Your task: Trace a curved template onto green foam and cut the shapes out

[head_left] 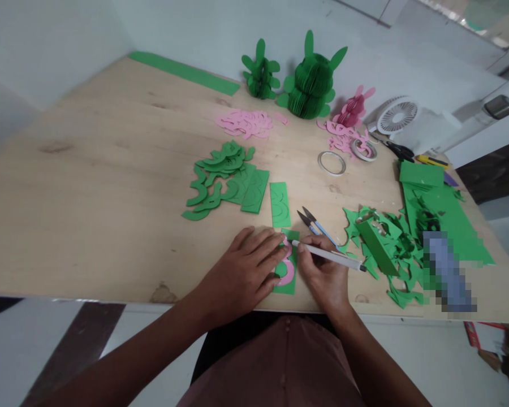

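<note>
My left hand [248,268] lies flat, fingers stretched out, over the left side of a pink curved paper shape [287,273]. That shape rests on a green paper rectangle [285,289] near the table's front edge. In my right hand [324,277] is a white pen [331,256], its tip end at the pink shape's upper right edge. Just above lies another green rectangle [280,204] with a curved outline drawn on it. Blue-handled thread snips [318,226] lie beside my right hand, partly hidden by it.
Cut green curved pieces [201,195] lie left of centre, with pink pieces [248,123] behind. Green scraps [385,243] and green sheets [458,220] are at right. Tape rolls [331,173], black scissors [401,151], a white fan [396,116] and a green paper figure [309,87] stand or lie farther back.
</note>
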Demonstrator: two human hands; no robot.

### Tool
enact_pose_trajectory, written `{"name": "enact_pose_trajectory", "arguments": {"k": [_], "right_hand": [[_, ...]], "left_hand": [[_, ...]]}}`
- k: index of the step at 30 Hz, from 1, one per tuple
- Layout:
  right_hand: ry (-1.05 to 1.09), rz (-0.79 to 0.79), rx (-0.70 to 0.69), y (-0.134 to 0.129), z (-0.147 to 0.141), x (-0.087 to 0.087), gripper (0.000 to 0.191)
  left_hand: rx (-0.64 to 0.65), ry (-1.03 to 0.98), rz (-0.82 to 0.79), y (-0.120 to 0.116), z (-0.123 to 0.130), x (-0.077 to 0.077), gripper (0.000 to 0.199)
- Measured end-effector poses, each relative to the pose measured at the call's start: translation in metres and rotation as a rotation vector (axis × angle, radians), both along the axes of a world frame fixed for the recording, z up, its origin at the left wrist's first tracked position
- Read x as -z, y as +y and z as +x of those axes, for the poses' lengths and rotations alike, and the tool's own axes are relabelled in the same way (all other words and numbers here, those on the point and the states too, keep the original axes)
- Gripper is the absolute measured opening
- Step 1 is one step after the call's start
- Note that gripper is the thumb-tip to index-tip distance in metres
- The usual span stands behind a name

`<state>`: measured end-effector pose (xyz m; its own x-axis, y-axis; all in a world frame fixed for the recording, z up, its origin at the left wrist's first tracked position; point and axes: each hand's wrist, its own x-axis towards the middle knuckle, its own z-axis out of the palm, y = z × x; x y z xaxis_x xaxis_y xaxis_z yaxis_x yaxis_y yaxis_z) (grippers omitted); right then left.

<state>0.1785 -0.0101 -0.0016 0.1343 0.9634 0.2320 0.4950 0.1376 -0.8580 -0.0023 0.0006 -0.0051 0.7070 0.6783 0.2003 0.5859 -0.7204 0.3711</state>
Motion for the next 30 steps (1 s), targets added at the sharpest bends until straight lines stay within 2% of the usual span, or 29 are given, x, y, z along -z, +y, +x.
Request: {"name": "enact_pose_trajectory", "arguments": {"k": [30], "right_hand": [[-0.114, 0.003, 0.006, -0.0092, 0.0054, -0.0029, 0.005]], "left_hand": [[-0.001, 0.005, 0.015, 0.0001, 0.0003, 0.0011, 0.043]]}}
